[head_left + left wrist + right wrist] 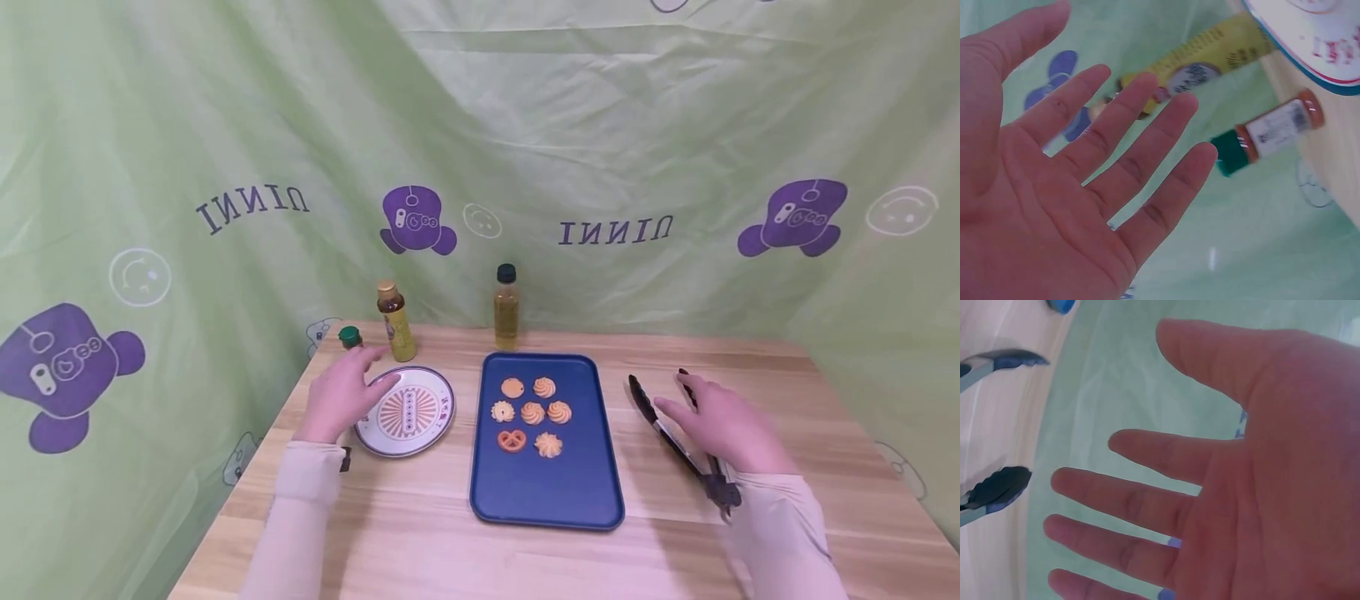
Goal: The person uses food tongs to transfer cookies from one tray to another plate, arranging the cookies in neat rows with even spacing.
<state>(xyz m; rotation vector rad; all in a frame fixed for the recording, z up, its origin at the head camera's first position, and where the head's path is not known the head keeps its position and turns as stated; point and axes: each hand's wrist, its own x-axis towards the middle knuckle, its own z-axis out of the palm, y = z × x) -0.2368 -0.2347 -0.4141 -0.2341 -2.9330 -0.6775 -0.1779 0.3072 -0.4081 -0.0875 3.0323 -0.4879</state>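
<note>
My left hand (343, 395) hovers over the left rim of a white patterned plate (408, 442), holding nothing. In the left wrist view its fingers (1141, 169) are spread, with a green-capped spice jar (1272, 131) and a yellow-labelled bottle (1210, 59) beyond them. My right hand (735, 423) is above a pair of black-tipped tongs (675, 446) lying spread on the table. The right wrist view shows its palm bare and the tongs' tips (1000, 487) off to the left. Between the hands, a blue tray (543, 500) carries several cookies (532, 413) and a pretzel (512, 441).
At the back of the wooden table (427, 533) stand the yellow-labelled bottle (399, 329) and a dark-capped oil bottle (506, 312). The green-capped jar (350, 336) is partly hidden by my left hand. A green printed cloth (525, 125) hangs behind the table.
</note>
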